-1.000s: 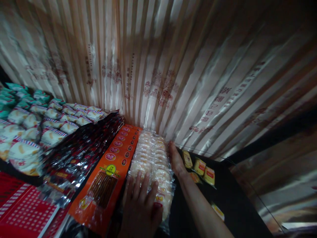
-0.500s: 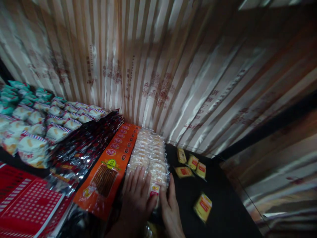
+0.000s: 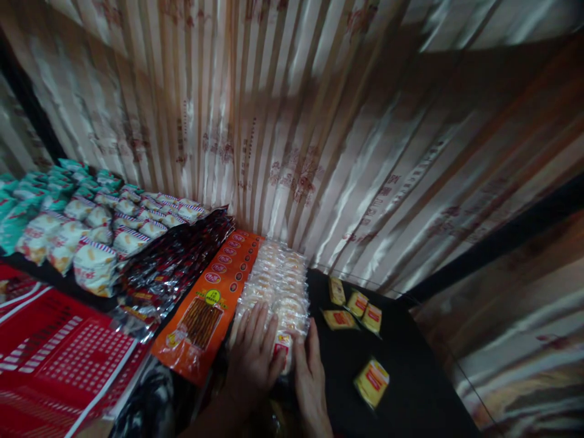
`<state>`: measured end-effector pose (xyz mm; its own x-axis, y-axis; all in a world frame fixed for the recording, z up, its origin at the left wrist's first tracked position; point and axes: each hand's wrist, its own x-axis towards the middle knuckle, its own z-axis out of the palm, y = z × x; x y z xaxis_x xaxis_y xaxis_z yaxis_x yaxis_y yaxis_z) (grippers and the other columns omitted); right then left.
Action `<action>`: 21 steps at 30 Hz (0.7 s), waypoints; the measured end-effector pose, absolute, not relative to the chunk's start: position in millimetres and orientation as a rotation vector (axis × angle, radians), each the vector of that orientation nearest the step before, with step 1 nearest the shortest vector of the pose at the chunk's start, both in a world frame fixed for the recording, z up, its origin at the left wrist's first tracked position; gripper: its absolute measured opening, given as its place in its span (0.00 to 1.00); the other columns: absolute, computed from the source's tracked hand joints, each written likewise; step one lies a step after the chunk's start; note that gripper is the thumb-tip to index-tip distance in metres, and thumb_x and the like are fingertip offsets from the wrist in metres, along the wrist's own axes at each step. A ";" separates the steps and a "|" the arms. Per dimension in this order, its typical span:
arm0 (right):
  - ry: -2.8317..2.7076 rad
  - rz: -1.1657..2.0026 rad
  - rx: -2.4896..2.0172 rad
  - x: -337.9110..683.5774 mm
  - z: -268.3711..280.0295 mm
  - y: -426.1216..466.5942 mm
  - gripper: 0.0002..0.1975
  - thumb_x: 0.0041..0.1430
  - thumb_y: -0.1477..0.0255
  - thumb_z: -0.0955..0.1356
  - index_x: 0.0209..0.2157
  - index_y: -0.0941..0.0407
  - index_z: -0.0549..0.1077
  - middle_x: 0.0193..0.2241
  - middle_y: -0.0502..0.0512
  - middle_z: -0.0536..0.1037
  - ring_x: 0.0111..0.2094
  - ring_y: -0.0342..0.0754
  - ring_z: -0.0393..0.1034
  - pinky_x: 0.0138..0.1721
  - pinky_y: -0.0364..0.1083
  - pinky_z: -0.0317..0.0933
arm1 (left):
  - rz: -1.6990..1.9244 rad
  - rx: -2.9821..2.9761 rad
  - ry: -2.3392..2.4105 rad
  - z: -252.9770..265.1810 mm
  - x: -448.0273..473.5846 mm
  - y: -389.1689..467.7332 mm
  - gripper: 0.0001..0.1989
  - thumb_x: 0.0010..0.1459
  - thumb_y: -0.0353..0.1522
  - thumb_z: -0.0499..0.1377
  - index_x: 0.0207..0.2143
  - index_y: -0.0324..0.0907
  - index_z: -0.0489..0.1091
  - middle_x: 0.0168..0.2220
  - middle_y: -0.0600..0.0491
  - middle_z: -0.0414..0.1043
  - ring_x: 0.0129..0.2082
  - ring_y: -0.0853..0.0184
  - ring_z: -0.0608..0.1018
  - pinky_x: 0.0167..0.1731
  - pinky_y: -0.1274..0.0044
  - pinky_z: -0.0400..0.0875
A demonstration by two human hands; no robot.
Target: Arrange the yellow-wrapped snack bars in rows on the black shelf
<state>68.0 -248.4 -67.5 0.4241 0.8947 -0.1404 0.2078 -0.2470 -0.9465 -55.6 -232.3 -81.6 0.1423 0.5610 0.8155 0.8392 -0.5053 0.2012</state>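
Two rows of clear-wrapped rice crackers (image 3: 275, 277) stand side by side on the black table. My left hand (image 3: 252, 350) lies over the near end of the left row, fingers stretched out and pointing away from me. Along the right edge of the rows rests my right hand (image 3: 311, 371), its fingers extended against the wrappers. Between the hands a cracker packet with a red and yellow label (image 3: 283, 348) faces up. To the left, an orange snack packet (image 3: 214, 298) with a picture of brown sticks lies alongside the crackers.
Several yellow snack packets (image 3: 373, 382) lie on the black table (image 3: 410, 371) at right. Leftward are dark shiny packets (image 3: 177, 261), white snack bags (image 3: 95, 266) and green bags (image 3: 18, 210). A red basket (image 3: 86, 359) stands front left; a pleated curtain (image 3: 292, 140) hangs behind.
The view has shifted, so more of the bags and basket on the left shows. Both hands stay on the rice crackers with almost no visible movement against them.
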 end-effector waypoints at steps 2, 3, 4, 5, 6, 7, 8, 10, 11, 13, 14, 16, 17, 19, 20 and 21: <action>-0.955 0.903 -1.673 68.9 -69.1 -250.1 0.45 0.50 0.44 0.58 0.63 0.55 0.47 0.63 0.56 0.52 0.63 0.55 0.46 0.61 0.54 0.43 | -1.334 -2.108 -1.332 -85.7 -54.7 -231.4 0.21 0.57 0.38 0.54 0.51 0.38 0.65 0.55 0.43 0.64 0.59 0.56 0.61 0.58 0.64 0.54; -0.951 0.908 -1.648 69.8 -69.4 -250.9 0.44 0.51 0.44 0.58 0.63 0.55 0.47 0.63 0.55 0.51 0.63 0.55 0.45 0.62 0.54 0.42 | -1.335 -2.103 -1.308 -87.3 -54.3 -231.1 0.20 0.58 0.38 0.54 0.50 0.39 0.66 0.55 0.44 0.65 0.59 0.57 0.61 0.58 0.64 0.54; -0.952 0.913 -1.624 71.2 -69.0 -251.3 0.43 0.52 0.45 0.58 0.63 0.55 0.47 0.63 0.54 0.51 0.63 0.54 0.45 0.62 0.53 0.41 | -1.330 -2.095 -1.280 -88.3 -53.9 -231.0 0.18 0.58 0.38 0.54 0.49 0.40 0.67 0.54 0.45 0.66 0.59 0.58 0.62 0.59 0.64 0.53; -0.956 0.912 -1.606 73.1 -67.7 -251.1 0.42 0.53 0.45 0.58 0.63 0.54 0.47 0.63 0.53 0.50 0.63 0.53 0.44 0.62 0.53 0.40 | -1.323 -2.080 -1.254 -88.9 -53.4 -231.2 0.16 0.59 0.37 0.53 0.48 0.42 0.68 0.53 0.47 0.68 0.59 0.59 0.62 0.59 0.65 0.52; -0.960 0.903 -1.595 75.6 -65.7 -249.8 0.41 0.53 0.46 0.58 0.63 0.54 0.48 0.63 0.53 0.50 0.64 0.52 0.43 0.63 0.52 0.39 | -1.313 -2.065 -1.237 -89.0 -52.8 -231.8 0.15 0.60 0.36 0.52 0.47 0.43 0.69 0.52 0.48 0.69 0.58 0.60 0.63 0.59 0.65 0.52; -0.961 0.890 -1.592 78.7 -63.1 -247.2 0.41 0.54 0.46 0.57 0.63 0.54 0.48 0.64 0.52 0.50 0.64 0.52 0.43 0.63 0.52 0.37 | -1.299 -2.052 -1.231 -88.8 -52.1 -232.6 0.14 0.60 0.35 0.52 0.46 0.44 0.70 0.52 0.49 0.69 0.58 0.60 0.64 0.59 0.65 0.52; -0.963 0.870 -1.593 82.2 -60.1 -243.0 0.41 0.54 0.46 0.57 0.62 0.54 0.49 0.64 0.53 0.50 0.64 0.52 0.43 0.63 0.52 0.36 | -1.281 -2.047 -1.237 -88.2 -51.4 -233.7 0.13 0.61 0.34 0.51 0.46 0.45 0.70 0.52 0.51 0.69 0.58 0.61 0.64 0.59 0.65 0.52; -0.963 0.830 -1.595 90.6 -55.1 -229.3 0.42 0.53 0.45 0.58 0.62 0.55 0.50 0.63 0.53 0.51 0.63 0.52 0.43 0.64 0.52 0.35 | -1.245 -2.067 -1.262 -86.4 -50.1 -235.7 0.14 0.61 0.33 0.51 0.47 0.47 0.69 0.53 0.53 0.68 0.58 0.60 0.64 0.59 0.65 0.51; -0.971 0.813 -1.587 95.1 -53.6 -220.0 0.41 0.52 0.45 0.58 0.62 0.55 0.51 0.63 0.52 0.51 0.64 0.51 0.43 0.64 0.51 0.35 | -1.228 -2.090 -1.268 -85.1 -49.8 -236.4 0.14 0.61 0.33 0.51 0.48 0.48 0.69 0.55 0.55 0.67 0.58 0.60 0.63 0.60 0.65 0.50; -0.960 0.813 -1.546 104.0 -53.3 -198.0 0.40 0.53 0.46 0.59 0.62 0.54 0.52 0.64 0.51 0.50 0.64 0.50 0.42 0.64 0.50 0.35 | -1.219 -2.135 -1.269 -81.7 -50.3 -236.9 0.15 0.60 0.35 0.53 0.49 0.49 0.68 0.56 0.55 0.65 0.59 0.60 0.62 0.60 0.65 0.48; -0.933 0.834 -1.515 108.1 -54.3 -186.1 0.39 0.54 0.46 0.58 0.62 0.53 0.52 0.64 0.50 0.50 0.64 0.49 0.42 0.64 0.50 0.36 | -1.222 -2.157 -1.272 -79.6 -51.4 -236.9 0.16 0.59 0.36 0.54 0.50 0.49 0.68 0.57 0.55 0.64 0.59 0.60 0.62 0.60 0.65 0.48; -0.860 0.887 -1.464 114.3 -56.8 -162.5 0.39 0.54 0.46 0.58 0.61 0.53 0.52 0.64 0.49 0.49 0.64 0.49 0.41 0.64 0.51 0.37 | -1.215 -2.199 -1.289 -74.4 -55.3 -236.7 0.20 0.56 0.40 0.55 0.51 0.48 0.66 0.58 0.54 0.62 0.60 0.57 0.60 0.60 0.63 0.46; -0.832 0.899 -1.445 116.1 -57.9 -151.5 0.39 0.53 0.46 0.60 0.61 0.52 0.53 0.64 0.49 0.49 0.64 0.48 0.41 0.64 0.51 0.37 | -1.204 -2.212 -1.304 -71.6 -57.8 -236.7 0.22 0.55 0.43 0.55 0.52 0.48 0.66 0.58 0.53 0.61 0.60 0.56 0.59 0.60 0.62 0.45; -0.772 0.963 -1.378 117.2 -58.7 -132.1 0.39 0.51 0.47 0.62 0.60 0.51 0.55 0.63 0.48 0.51 0.64 0.49 0.42 0.64 0.51 0.38 | -1.163 -2.223 -1.334 -67.0 -63.1 -236.8 0.24 0.54 0.46 0.55 0.52 0.48 0.66 0.58 0.53 0.61 0.61 0.54 0.57 0.60 0.60 0.42; -0.733 1.007 -1.342 116.7 -58.5 -124.0 0.38 0.51 0.47 0.62 0.59 0.51 0.57 0.63 0.49 0.53 0.64 0.49 0.44 0.64 0.52 0.39 | -1.142 -2.224 -1.346 -65.6 -65.3 -236.9 0.25 0.54 0.46 0.55 0.52 0.49 0.65 0.58 0.52 0.61 0.61 0.53 0.57 0.60 0.60 0.41; -0.702 1.047 -1.300 115.9 -58.1 -116.9 0.37 0.50 0.47 0.63 0.58 0.51 0.60 0.62 0.50 0.56 0.63 0.50 0.46 0.63 0.53 0.41 | -1.121 -2.228 -1.356 -65.1 -67.0 -237.0 0.25 0.53 0.47 0.54 0.53 0.49 0.65 0.58 0.51 0.61 0.60 0.53 0.57 0.60 0.59 0.40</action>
